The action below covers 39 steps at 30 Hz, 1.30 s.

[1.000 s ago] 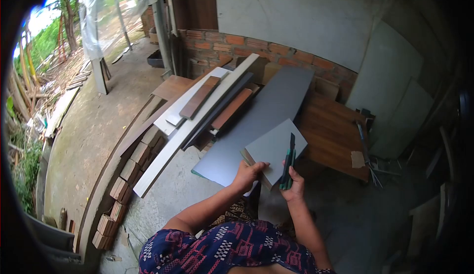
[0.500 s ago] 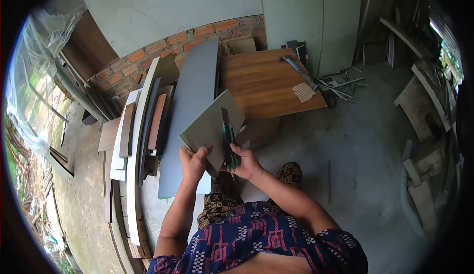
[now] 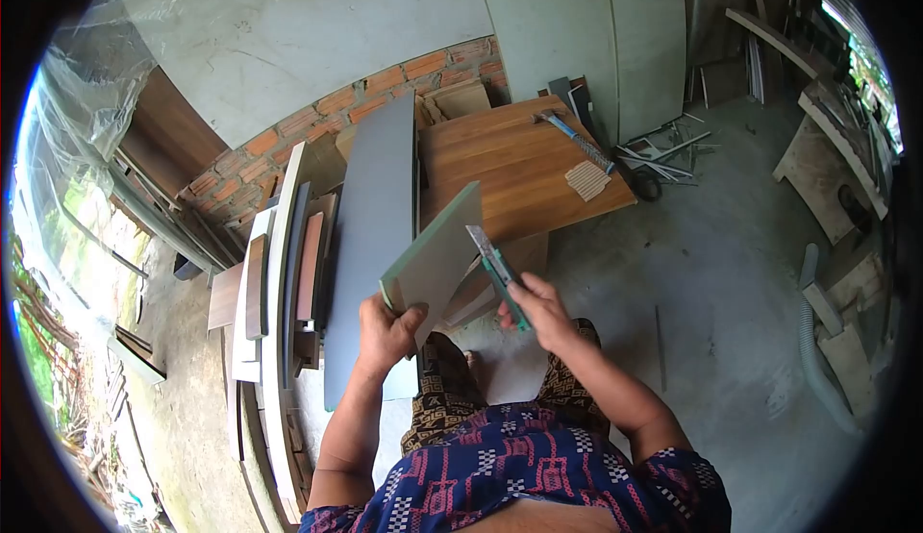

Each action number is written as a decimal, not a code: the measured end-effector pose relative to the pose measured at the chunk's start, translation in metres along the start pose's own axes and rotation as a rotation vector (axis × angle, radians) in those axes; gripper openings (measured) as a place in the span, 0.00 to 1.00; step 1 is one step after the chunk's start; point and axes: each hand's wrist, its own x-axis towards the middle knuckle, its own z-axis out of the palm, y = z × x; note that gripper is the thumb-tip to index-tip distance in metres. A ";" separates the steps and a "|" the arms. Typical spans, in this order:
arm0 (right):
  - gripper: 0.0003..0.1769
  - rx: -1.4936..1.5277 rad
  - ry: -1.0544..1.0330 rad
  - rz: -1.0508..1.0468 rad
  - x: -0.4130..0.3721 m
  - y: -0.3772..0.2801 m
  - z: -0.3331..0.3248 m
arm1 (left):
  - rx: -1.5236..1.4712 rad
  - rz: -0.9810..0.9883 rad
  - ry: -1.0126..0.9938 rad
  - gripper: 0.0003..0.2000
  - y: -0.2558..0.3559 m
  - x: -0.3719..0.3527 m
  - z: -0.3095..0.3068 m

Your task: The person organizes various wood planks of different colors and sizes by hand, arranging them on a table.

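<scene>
My left hand (image 3: pixel 389 331) grips the lower left corner of a pale board (image 3: pixel 437 264), thumb on its face. The board is tilted, with its greenish edge turned up toward me. In my right hand (image 3: pixel 540 312) is a green and black utility knife (image 3: pixel 504 286), its blade out and pointing up and left. A small gap separates the blade from the board's right side. Both hands are above my lap, in front of the wooden panel.
A brown wood panel (image 3: pixel 519 163) carries a hammer (image 3: pixel 577 139) and a ridged beige piece (image 3: pixel 587 180). Left of it lies a long grey board (image 3: pixel 373 206), beside stacked strips (image 3: pixel 279 273). Thin metal scraps (image 3: pixel 668 160) lie on the floor, and a grey hose (image 3: pixel 822 341) is at right.
My right hand has moved right with the knife, away from the board's face. The board has turned so its edge shows more. The head view has shifted slightly.
</scene>
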 end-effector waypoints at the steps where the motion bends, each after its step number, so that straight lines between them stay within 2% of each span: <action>1: 0.14 -0.063 -0.023 -0.063 -0.007 -0.021 0.006 | 0.048 0.008 -0.027 0.10 0.002 0.000 0.000; 5: 0.17 -0.362 -0.120 -0.240 -0.026 -0.077 0.030 | 0.186 0.134 -0.084 0.11 0.009 -0.004 0.004; 9: 0.16 -0.445 -0.311 -0.168 -0.032 -0.096 0.038 | 0.232 0.144 -0.131 0.14 0.010 -0.006 0.006; 16: 0.18 -0.432 -0.413 0.096 0.009 -0.099 0.003 | 0.302 0.163 -0.160 0.17 0.008 -0.007 0.003; 21: 0.19 -0.375 -0.280 0.114 0.053 -0.088 -0.039 | 0.288 0.087 -0.167 0.19 0.009 -0.011 0.000; 23: 0.19 -0.368 -0.204 0.138 0.072 -0.080 -0.061 | 0.271 0.204 -0.111 0.12 0.005 -0.010 0.001; 24: 0.18 -0.368 -0.121 0.118 0.077 -0.080 -0.067 | 0.262 0.261 -0.085 0.10 0.003 -0.011 0.002; 27: 0.15 -0.305 0.134 0.078 0.100 -0.062 -0.102 | 0.262 0.206 -0.100 0.10 0.001 -0.014 0.001; 28: 0.12 -0.333 0.256 0.059 0.103 -0.055 -0.108 | 0.255 0.157 -0.126 0.13 0.001 -0.014 0.000; 30: 0.12 -0.276 0.310 0.009 0.098 -0.041 -0.114 | 0.241 0.059 -0.176 0.19 0.004 -0.014 -0.002; 33: 0.12 -0.205 0.303 0.012 0.080 -0.027 -0.110 | 0.011 0.205 0.044 0.23 -0.008 -0.011 0.009; 36: 0.12 -0.167 0.275 0.041 0.058 -0.014 -0.098 | -0.352 0.234 0.189 0.26 -0.008 0.003 0.015; 39: 0.12 -0.149 0.245 -0.063 0.037 -0.007 -0.078 | -0.616 0.027 0.228 0.23 -0.023 0.022 0.001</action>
